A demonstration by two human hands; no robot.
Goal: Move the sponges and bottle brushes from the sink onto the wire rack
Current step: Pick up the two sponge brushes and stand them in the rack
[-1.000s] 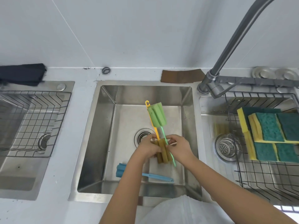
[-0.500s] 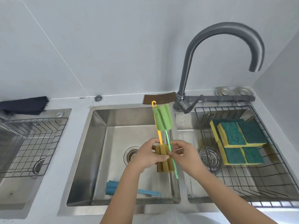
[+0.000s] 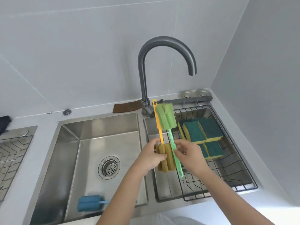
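Taking the gooseneck faucet [image 3: 144, 65] as the marker: below and left of it lies the middle sink basin [image 3: 90, 137], and there's one thing in it, a blue sponge bottle brush [image 3: 89, 203] lying flat by the near wall, its handle running under the left forearm. Below and right of the faucet, the wire rack [image 3: 233, 166] sits in the right-hand basin and holds yellow-and-green scouring sponges [image 3: 202, 130], clustered at its far end. I count four green faces, with a further yellow edge at the stack's left side, so maybe a fifth; hard to be sure.

Straight below the faucet, both hands are up over the divider between the two basins, with two brushes between them. The left hand [image 3: 150, 157] is clamped around the brown foam head of the orange-handled bottle brush [image 3: 165, 159], whose handle sticks up toward the faucet base. The right hand [image 3: 189, 155] pinches the handle of the green bottle brush [image 3: 166, 116], thumb and fingers together on it, green foam head up top beside the orange hook. The two brushes lie side by side, pointing opposite ways.

That's three bottle brushes in all: one in the sink, two in hand. Far left of the faucet, a second wire rack [image 3: 11, 153] shows at the edge.
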